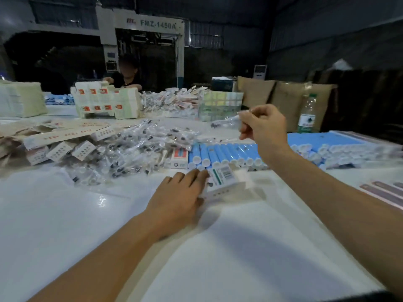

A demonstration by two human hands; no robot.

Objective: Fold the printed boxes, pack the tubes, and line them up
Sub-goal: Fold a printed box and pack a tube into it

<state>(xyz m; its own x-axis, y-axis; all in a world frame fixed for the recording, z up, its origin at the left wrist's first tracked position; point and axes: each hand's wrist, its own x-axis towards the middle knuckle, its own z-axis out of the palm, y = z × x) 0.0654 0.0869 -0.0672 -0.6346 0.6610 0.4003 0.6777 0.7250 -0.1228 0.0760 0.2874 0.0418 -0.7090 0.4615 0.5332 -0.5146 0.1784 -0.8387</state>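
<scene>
White surface (pixel 65 214) fills the lower half of the view, and behind it, at 12 o'clock, stands a grey machine (pixel 150 40) in a dark hall. Near the centre the left hand (pixel 178 197) lies flat, its fingers (pixel 197 176) stretched out and resting on the left end of a printed box (pixel 224 179), which lies on the surface with a barcode on top. At 1 o'clock from the box the right hand (pixel 263 123) is lifted above the surface; its fingers are bent and pinch a small clear packet (pixel 226 122) that points toward 9 o'clock. Just behind the box lies a row of blue tubes (pixel 226 155) with white caps toward the viewer. At 10 o'clock from the box is a heap of clear packets (pixel 135 149), and beyond this heap lie flat cartons (pixel 61 136). At 2 o'clock stands a bottle (pixel 308 114). A person (pixel 127 77) sits at the far side.
</scene>
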